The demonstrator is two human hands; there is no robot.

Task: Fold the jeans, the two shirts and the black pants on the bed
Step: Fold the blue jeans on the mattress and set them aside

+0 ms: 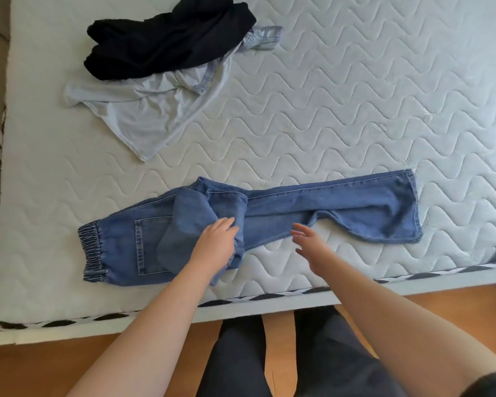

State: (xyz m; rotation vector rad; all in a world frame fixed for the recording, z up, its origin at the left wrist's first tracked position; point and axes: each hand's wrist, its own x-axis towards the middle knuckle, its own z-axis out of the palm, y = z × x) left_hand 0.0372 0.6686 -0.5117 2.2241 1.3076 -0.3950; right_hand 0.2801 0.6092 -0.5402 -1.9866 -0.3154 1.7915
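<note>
Item: blue denim jeans with an elastic gathered waistband [327, 204]. They are lying lengthwise along the near edge of the white quilted mattress of the bed [355, 96], waistband to your left and hems to your right. One bunched section is lying doubled over the seat area, so the legs are not yet lying flat on one another.

Your left hand [215, 242] is resting on that bunched fold with fingers curled into the denim, seemingly gripping it. Your right hand [312, 245] is hovering just above the thigh section, fingers spread and holding nothing.

Item: black pants in a crumpled heap [166, 38], lying far left on the bed, on top of pale blue shirt fabric [143, 116]. Whether that pale fabric is one shirt or both, you cannot tell.

Risks, as judged from here:
- You are likely trapping the wrinkle if you are pressing down before the bunched flap is pulled straight; the fold would then come out lumpy and skewed.
- The jeans are sitting near the mattress edge, so dragging them toward yourself could be sending a leg over the side toward the wooden floor [40, 365].
- With only one hand holding, a pull on the far leg could be twisting the seams out of line.
- Lifting the black pants carelessly could be dragging the shirt fabric along.
</note>
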